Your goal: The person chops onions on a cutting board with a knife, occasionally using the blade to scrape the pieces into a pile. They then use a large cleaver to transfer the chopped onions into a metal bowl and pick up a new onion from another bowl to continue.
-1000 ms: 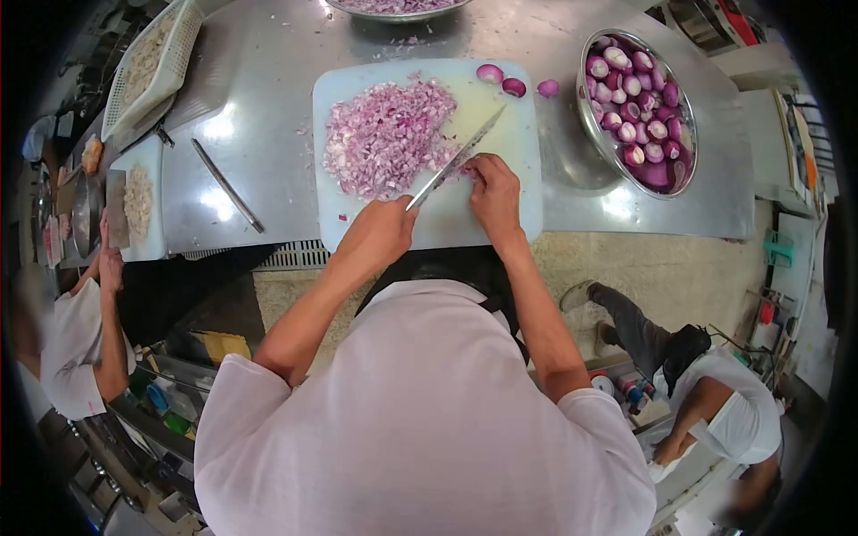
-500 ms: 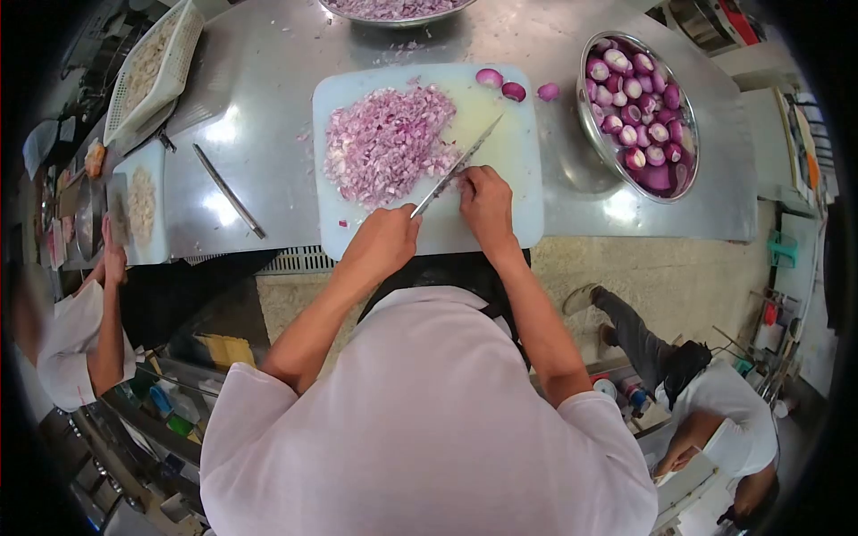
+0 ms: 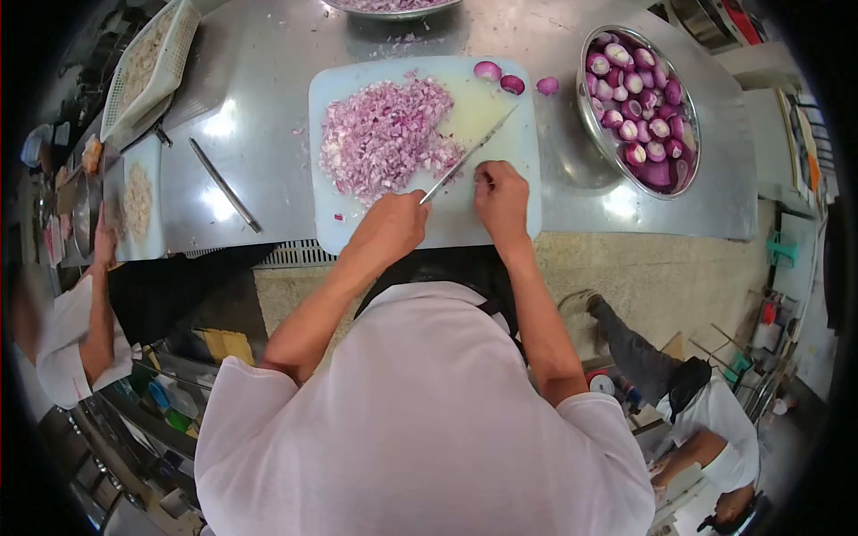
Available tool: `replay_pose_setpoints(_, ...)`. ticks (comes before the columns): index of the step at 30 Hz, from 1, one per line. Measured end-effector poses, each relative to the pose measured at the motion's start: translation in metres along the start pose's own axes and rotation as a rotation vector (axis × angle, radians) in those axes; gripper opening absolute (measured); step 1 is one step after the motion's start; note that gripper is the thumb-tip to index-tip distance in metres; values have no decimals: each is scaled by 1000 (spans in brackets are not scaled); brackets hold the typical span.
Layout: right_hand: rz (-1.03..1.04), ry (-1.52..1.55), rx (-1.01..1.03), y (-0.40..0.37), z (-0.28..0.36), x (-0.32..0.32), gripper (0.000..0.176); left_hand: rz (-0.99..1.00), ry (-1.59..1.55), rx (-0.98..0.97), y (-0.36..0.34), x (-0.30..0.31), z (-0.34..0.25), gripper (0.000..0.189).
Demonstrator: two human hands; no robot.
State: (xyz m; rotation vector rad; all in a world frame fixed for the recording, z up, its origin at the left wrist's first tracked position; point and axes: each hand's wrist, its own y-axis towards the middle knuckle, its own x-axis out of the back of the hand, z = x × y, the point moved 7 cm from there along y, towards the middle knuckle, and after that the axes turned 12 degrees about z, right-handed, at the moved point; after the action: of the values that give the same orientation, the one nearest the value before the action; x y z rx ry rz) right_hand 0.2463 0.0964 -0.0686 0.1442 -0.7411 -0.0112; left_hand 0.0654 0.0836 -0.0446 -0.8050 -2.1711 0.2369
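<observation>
My left hand (image 3: 390,225) is closed around the handle of a kitchen knife (image 3: 470,154). Its blade points up and to the right, over the white cutting board (image 3: 429,234). To the right of the blade, my right hand (image 3: 503,204) rests at the board with curled fingers; whatever is in them is hidden. A wide pile of chopped red onion (image 3: 380,134) covers the left half of the board, its right edge close to the blade. Peeled red onion pieces (image 3: 488,71) lie at the board's top right, with another onion piece (image 3: 547,86) just off it on the table.
A steel bowl of peeled red onions (image 3: 639,116) stands at right on the steel table (image 3: 268,107). Another bowl with chopped onion (image 3: 393,11) is at the far edge. A metal rod (image 3: 223,185) and a white basket (image 3: 152,71) are at left. Co-workers are on both sides.
My right hand has moved right, away from the blade. The knife remains in my left hand, its tip slightly farther right. The co-worker at right has bent lower.
</observation>
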Motion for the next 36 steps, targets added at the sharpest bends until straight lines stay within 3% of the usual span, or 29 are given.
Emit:
replay_pose_setpoints(7,-238,60,-56,9,-19,57,7,15,0,36,-4,10,10,21)
replay_pose_setpoints(15,-364,47,-62,37,-29,96,8,24,-9,54,-4,-3,7,19)
replay_pose_setpoints(19,-402,154,-31,59,-30,107,10,139,-47,12,-20,-22,-3,21)
replay_pose_setpoints(21,-384,115,-5,75,-25,112,13,188,-62,-57,-20,-41,9,23)
replay_pose_setpoints(23,-351,102,5,92,-31,108,14,77,-105,-90,-23,-40,35,22)
replay_pose_setpoints(27,-140,-8,-26,126,-56,80,16,-2,-154,225,-26,13,44,24)
replay_pose_setpoints(29,-54,-138,-14,138,-66,65,19,-92,-151,171,-28,13,41,27)
replay_pose_setpoints(31,-18,-176,21,149,-79,54,20,-63,-143,89,-38,0,25,25)
replay_pose_setpoints(33,20,-209,63,153,-79,45,22,95,-83,22,-50,-22,11,25)
replay_pose_setpoints(36,73,-110,-43,144,-81,39,21,233,-121,-14,-53,-40,26,26)
